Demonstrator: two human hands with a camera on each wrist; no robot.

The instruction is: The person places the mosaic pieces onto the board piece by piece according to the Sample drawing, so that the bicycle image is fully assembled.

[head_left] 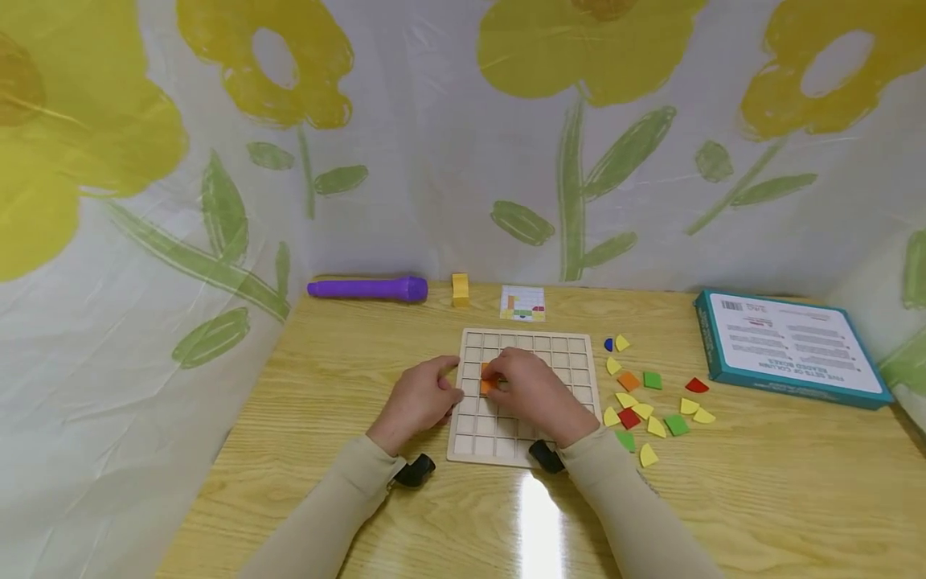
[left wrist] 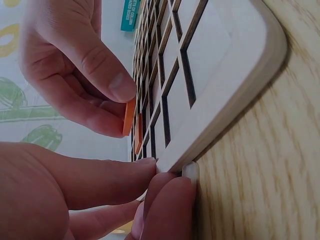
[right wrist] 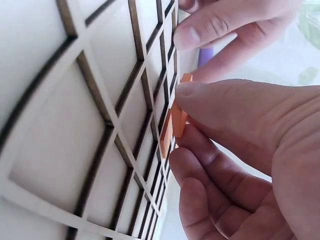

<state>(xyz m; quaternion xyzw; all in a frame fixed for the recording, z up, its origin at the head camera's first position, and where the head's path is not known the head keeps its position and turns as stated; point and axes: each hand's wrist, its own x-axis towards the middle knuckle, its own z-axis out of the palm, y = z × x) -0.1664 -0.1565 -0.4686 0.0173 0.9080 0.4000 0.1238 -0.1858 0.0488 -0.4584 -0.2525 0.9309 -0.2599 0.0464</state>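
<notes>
A wooden grid board (head_left: 485, 445) lies on the table below both hands. At its left edge my left hand (head_left: 418, 398) pinches the rim, thumb on top and fingers at the side in the left wrist view. My right hand (head_left: 534, 394) is over the board and pinches an orange square tile (right wrist: 178, 121) between thumb and fingers. Another orange tile (left wrist: 138, 134) sits on the grid right beside the held one. In the head view the right hand covers part of the grid's middle.
Right of the board lie several loose tiles: yellow quarter-rounds (head_left: 648, 456), green squares (head_left: 677, 425), a red square (head_left: 629, 418) and an orange one (head_left: 628, 381). Behind are a pattern card (head_left: 522, 304), a yellow block (head_left: 460, 290), a purple microphone-shaped object (head_left: 367, 289) and a teal box (head_left: 796, 346).
</notes>
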